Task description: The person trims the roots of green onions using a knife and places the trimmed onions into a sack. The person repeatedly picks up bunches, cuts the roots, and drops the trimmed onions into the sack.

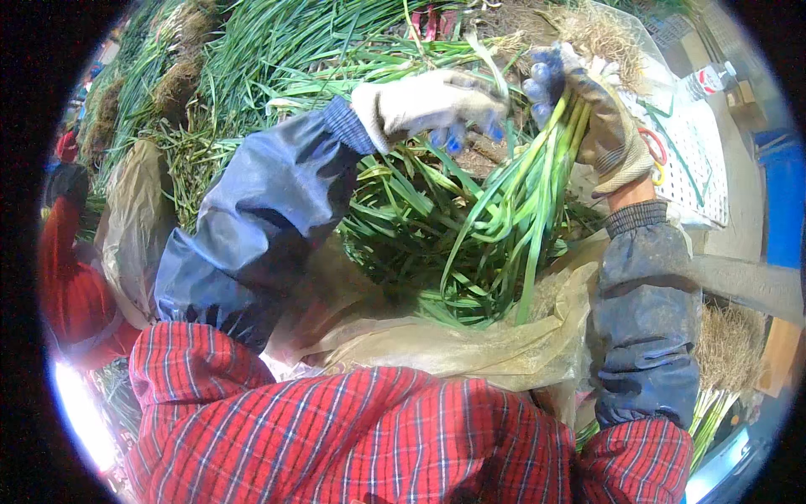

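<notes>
My right hand (604, 126), in a cream glove with blue-coated fingers, is closed around a bunch of green leafy stalks (548, 164), probably garlic or leeks. Their leaves hang down towards my lap, and pale roots (604, 44) show just beyond the hand. My left hand (453, 110), gloved the same way, is held to the left of the bunch, its fingers bent downward. A pale, limp leaf (494, 63) passes by its fingertips; whether it is pinched there I cannot tell. Loose green leaves (409, 208) lie in a heap below.
More stalks (283, 44) are piled at the far left. A yellowish plastic sheet (453, 346) covers my lap. At the right are a white perforated crate (705, 164), a plastic bottle (708, 80) and rooted stalks (724, 353). Another person's red sleeve (75, 290) shows at the left.
</notes>
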`<action>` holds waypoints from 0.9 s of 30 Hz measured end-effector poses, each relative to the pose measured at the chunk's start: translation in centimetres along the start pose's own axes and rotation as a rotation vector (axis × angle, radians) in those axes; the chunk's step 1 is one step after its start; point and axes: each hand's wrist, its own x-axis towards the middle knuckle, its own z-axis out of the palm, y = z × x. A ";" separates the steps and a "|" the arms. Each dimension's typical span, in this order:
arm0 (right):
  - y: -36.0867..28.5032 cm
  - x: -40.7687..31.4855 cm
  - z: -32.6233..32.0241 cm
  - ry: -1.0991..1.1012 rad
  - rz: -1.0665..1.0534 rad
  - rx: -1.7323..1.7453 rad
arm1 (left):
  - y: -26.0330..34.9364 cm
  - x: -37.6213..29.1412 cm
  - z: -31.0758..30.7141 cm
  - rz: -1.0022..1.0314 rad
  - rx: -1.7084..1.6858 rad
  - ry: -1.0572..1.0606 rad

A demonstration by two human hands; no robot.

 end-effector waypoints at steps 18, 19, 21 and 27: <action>-5.3 -2.7 1.1 0.677 -0.297 0.007 | -6.9 -3.8 6.6 -0.152 0.685 -0.685; -6.1 -2.9 0.7 0.631 -0.311 0.010 | -6.8 -4.2 7.4 -0.246 0.752 -0.779; -7.5 -3.7 0.1 0.852 -0.405 -0.296 | -7.9 -4.8 8.8 -0.180 0.962 -0.962; -8.3 -6.7 -2.5 1.076 -0.320 -0.954 | -3.5 -3.8 3.9 0.023 0.366 -0.518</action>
